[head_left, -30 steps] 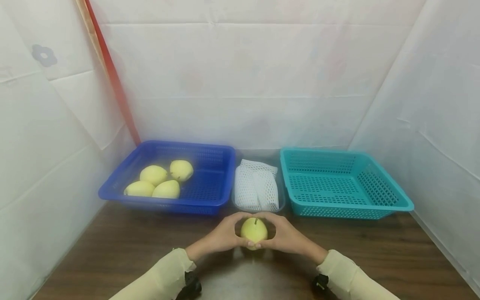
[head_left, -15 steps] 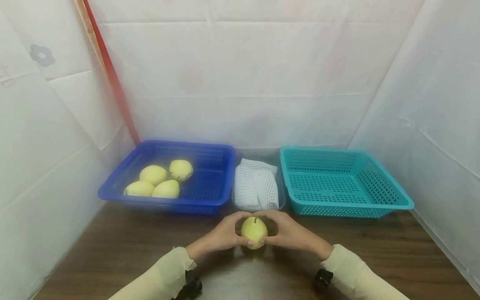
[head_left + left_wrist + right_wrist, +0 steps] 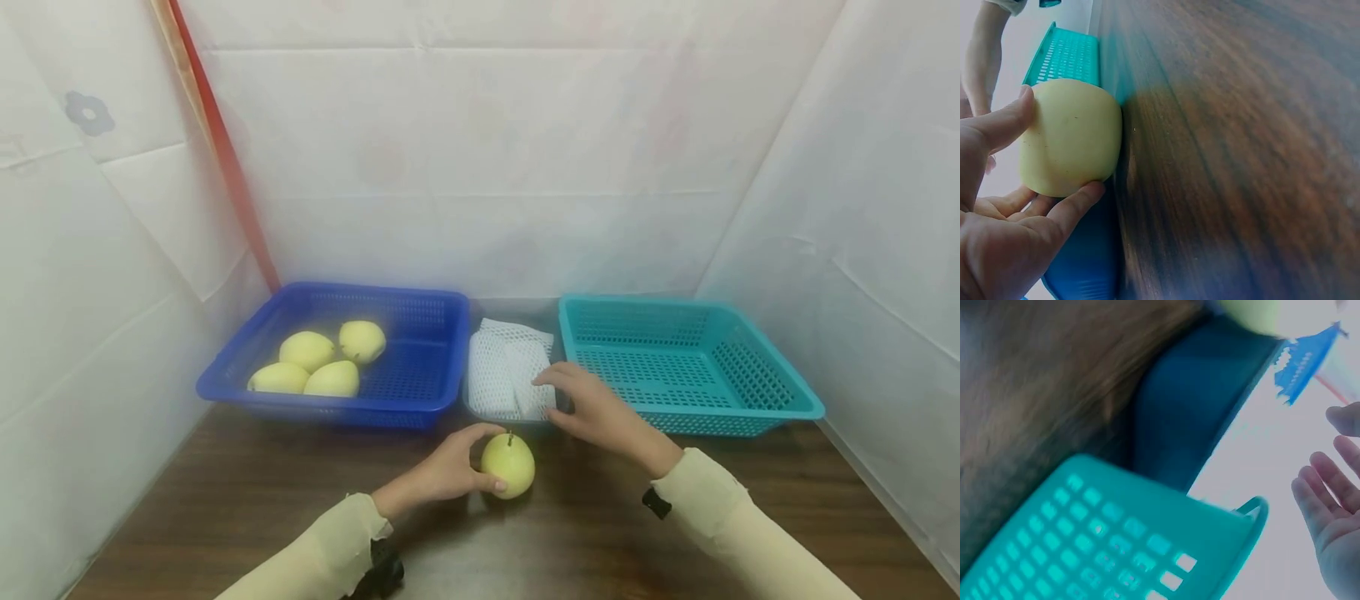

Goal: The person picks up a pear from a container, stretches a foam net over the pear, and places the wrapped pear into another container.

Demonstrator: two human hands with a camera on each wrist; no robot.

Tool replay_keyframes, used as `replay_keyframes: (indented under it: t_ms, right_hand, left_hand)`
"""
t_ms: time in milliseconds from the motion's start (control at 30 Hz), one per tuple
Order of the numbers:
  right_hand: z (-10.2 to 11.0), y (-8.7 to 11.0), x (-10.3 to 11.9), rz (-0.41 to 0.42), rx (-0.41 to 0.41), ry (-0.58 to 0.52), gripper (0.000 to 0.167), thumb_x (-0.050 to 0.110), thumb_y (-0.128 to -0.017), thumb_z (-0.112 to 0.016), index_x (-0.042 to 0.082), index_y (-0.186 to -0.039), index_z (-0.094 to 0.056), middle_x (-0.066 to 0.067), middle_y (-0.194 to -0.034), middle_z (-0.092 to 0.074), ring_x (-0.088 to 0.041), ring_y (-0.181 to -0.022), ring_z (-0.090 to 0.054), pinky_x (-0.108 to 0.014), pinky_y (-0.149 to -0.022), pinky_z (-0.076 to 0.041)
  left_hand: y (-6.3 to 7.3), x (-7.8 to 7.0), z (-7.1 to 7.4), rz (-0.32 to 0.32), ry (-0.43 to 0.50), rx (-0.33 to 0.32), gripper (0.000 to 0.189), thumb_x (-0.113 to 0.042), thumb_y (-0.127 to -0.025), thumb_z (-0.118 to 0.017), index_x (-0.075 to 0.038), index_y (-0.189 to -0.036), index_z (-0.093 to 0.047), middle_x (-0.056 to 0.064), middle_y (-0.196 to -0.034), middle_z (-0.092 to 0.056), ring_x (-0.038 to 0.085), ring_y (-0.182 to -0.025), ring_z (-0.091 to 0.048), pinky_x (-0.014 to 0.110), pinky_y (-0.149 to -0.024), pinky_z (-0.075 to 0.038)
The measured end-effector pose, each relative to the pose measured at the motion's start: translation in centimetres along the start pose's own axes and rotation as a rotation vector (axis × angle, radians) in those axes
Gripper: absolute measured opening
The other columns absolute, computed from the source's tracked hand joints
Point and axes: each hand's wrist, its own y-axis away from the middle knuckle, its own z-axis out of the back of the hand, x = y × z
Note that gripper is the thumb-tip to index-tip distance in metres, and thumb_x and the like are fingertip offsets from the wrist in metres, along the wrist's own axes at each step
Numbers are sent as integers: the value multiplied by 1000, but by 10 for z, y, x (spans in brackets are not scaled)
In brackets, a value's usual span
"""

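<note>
A yellow-green pear (image 3: pixel 508 467) stands stem-up on the wooden table. My left hand (image 3: pixel 448 468) holds it from the left side, thumb and fingers round it; the left wrist view shows the same pear (image 3: pixel 1072 137) between thumb and fingertips. My right hand (image 3: pixel 592 408) is in the air over the front right corner of a small clear tub, its fingers loosely bent and holding nothing. In that tub lie white foam net sleeves (image 3: pixel 510 371). From the right wrist view, the fingers (image 3: pixel 1329 487) of that hand appear spread apart.
A blue basket (image 3: pixel 405 405) at the left bears several pears (image 3: pixel 307 350). To the right stands a teal basket (image 3: pixel 697 422) with nothing visible in it. White sheeting (image 3: pixel 480 125) walls in the back and both sides of the table (image 3: pixel 315 467).
My right hand has let go of the pear and moved up and right to the tub of net sleeves. The left hand still holds the pear in place.
</note>
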Motion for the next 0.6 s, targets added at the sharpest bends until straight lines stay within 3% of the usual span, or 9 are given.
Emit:
replay_keyframes:
  t_ms: [333,600]
  right_hand:
    - [-23,-8,-17,-6,21,230,48,15,-74,-82,2,-115,-61,-12,-114,-60,-26,-105,-56,-38,-88,-49]
    - [-34,-11,-21,38,-57,335,32,-1,-79,-68,1,-110,-63,-12,-107,-63,-26,-99,-60,-36,-83,-51]
  left_hand:
    - [1,-1,0,0,6,5,69,-19,-70,-85,0,-128,-52,17,-129,-53,32,-121,-47,48,-93,-44]
    - [1,0,0,1,4,-4,70,-18,-69,-86,0,-128,-53,16,-129,-54,31,-120,-48,43,-91,-47]
